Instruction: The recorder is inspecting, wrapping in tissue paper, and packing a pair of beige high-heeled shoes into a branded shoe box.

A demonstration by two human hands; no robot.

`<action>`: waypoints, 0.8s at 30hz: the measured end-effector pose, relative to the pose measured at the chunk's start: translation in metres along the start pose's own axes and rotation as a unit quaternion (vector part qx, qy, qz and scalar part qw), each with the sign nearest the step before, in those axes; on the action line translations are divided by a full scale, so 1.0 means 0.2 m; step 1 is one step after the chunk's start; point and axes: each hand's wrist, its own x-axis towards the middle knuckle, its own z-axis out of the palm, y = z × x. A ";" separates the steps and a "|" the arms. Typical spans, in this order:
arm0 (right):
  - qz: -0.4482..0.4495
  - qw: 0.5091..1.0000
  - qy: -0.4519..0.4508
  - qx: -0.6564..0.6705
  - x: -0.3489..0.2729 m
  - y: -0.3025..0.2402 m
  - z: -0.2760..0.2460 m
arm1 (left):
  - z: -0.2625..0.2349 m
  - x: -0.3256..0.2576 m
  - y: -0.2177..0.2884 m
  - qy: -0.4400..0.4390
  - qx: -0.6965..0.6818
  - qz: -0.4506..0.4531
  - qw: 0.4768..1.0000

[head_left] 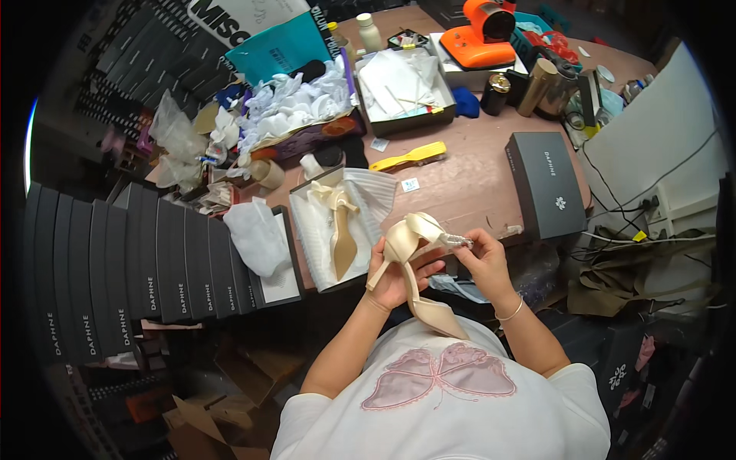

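Observation:
In front of my chest I hold a cream high-heeled shoe, its toe pointing down toward my shirt. My left hand is closed around it near the heel. The thumb and fingers of my right hand pinch the end of its sparkly ankle strap, stretched out to the right. Just left of the hands is an open shoebox lined with white tissue. A matching shoe lies inside it, sole showing.
Dark shoeboxes are stacked at the left; another dark box lies at right. Across the pinkish table are a yellow brush, a box of white cloths, a bin of crumpled white pieces and an orange device. Cables hang at right.

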 end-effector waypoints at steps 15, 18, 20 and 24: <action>0.252 0.877 -0.407 -0.032 -0.27 -0.03 -0.05 | -0.13 0.15 0.03 0.146 0.234 -0.040 0.960; 0.190 0.933 -0.307 -0.007 -0.35 0.08 -0.01 | -0.17 0.16 0.04 0.178 0.234 -0.037 0.955; 0.158 0.961 -0.228 -0.001 -0.42 0.13 -0.02 | -0.21 0.15 0.04 0.213 0.229 -0.017 0.950; -0.008 0.979 0.004 -0.202 -0.43 0.16 -0.21 | -0.38 0.02 0.02 0.337 0.242 0.034 0.909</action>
